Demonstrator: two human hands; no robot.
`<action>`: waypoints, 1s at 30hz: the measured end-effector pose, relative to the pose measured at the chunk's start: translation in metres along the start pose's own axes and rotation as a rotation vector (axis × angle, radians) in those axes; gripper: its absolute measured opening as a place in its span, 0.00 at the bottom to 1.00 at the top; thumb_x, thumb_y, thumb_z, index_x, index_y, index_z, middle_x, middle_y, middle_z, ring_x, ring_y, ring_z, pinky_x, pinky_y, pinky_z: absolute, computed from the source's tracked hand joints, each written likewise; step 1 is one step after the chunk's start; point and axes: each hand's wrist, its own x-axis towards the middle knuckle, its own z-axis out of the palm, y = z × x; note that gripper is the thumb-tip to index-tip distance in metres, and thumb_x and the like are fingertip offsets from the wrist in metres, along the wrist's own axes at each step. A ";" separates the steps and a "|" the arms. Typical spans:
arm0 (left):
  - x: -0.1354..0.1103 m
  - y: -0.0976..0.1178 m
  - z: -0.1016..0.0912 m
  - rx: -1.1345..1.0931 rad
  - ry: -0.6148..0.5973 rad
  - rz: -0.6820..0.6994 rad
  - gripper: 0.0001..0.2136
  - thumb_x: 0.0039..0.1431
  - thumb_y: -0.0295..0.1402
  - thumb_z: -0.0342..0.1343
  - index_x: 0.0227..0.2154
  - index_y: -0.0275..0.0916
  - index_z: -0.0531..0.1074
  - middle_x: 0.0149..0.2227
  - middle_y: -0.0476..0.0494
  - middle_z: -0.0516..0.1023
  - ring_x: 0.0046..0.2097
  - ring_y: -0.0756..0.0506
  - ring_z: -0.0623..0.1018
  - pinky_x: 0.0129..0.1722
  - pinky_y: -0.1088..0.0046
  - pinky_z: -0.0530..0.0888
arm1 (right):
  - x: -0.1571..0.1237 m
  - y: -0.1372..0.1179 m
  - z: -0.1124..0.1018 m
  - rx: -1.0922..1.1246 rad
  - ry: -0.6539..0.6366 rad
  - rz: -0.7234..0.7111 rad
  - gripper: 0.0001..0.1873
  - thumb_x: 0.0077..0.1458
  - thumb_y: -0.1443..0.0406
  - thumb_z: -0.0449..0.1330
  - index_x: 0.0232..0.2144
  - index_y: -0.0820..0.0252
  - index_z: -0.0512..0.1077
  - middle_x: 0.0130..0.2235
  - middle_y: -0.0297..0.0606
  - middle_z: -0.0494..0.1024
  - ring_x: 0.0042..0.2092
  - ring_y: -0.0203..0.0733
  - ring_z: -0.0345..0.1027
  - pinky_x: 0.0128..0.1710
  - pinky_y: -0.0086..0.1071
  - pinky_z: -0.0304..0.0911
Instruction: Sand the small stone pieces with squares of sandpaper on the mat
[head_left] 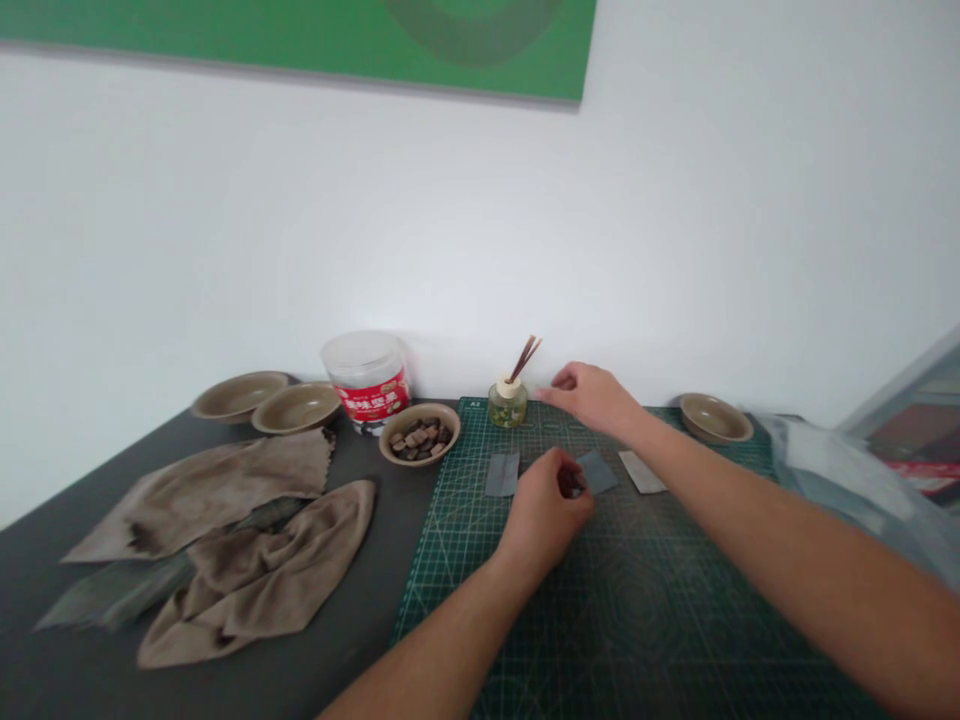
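Observation:
My left hand (546, 508) is low over the green cutting mat (457, 570), its fingers curled together. Something small may be between the fingertips, but I cannot make it out. Close by on the mat lie a grey cloth patch (501, 474) to the left and a blue-grey patch (598, 471) just beyond the fingers. My right hand (589, 398) hovers higher and farther back, right of a reed diffuser bottle (508, 404). Its fingers are bent and the thumb stands apart, with no object visible in them. A pale beige patch (642, 473) is partly covered by my right forearm.
Left of the mat is a bowl of brown pieces (420, 440), with a clear plastic jar (367, 380) behind it. Two bowls (296, 408) stand farther left, and crumpled brown cloths (262, 570) lie in front. At right are another bowl (715, 418) and a plastic bag (840, 480).

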 end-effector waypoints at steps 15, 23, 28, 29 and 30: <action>-0.004 -0.004 0.004 0.117 0.012 0.038 0.10 0.45 0.24 0.59 0.32 0.39 0.68 0.28 0.51 0.73 0.30 0.49 0.72 0.29 0.76 0.64 | -0.125 0.039 0.012 0.428 -0.234 0.228 0.14 0.50 0.58 0.65 0.36 0.60 0.73 0.31 0.37 0.78 0.32 0.40 0.71 0.28 0.30 0.59; -0.006 -0.007 0.006 0.210 -0.059 0.108 0.08 0.47 0.26 0.59 0.32 0.39 0.69 0.32 0.48 0.73 0.34 0.48 0.72 0.31 0.75 0.62 | -0.123 0.041 0.027 0.342 -0.187 0.161 0.09 0.48 0.62 0.65 0.33 0.61 0.75 0.31 0.37 0.79 0.33 0.40 0.72 0.31 0.31 0.60; -0.008 -0.004 0.006 0.178 -0.104 0.092 0.16 0.48 0.27 0.59 0.42 0.40 0.68 0.31 0.51 0.72 0.32 0.48 0.70 0.32 0.75 0.63 | -0.108 0.065 0.008 0.213 -0.105 0.142 0.09 0.49 0.62 0.62 0.34 0.58 0.76 0.32 0.35 0.81 0.34 0.40 0.73 0.31 0.29 0.61; -0.008 -0.003 0.006 0.183 -0.113 0.093 0.16 0.49 0.29 0.59 0.43 0.40 0.68 0.31 0.51 0.72 0.33 0.48 0.71 0.32 0.74 0.64 | -0.099 0.077 -0.004 0.124 -0.042 0.157 0.09 0.50 0.61 0.62 0.35 0.57 0.76 0.34 0.35 0.81 0.34 0.39 0.73 0.32 0.29 0.62; -0.009 -0.002 0.006 0.195 -0.125 0.095 0.15 0.50 0.30 0.59 0.43 0.40 0.68 0.32 0.50 0.72 0.33 0.48 0.71 0.32 0.74 0.64 | -0.089 0.091 -0.018 0.001 0.019 0.192 0.10 0.50 0.60 0.61 0.36 0.56 0.76 0.35 0.35 0.81 0.35 0.39 0.73 0.34 0.29 0.62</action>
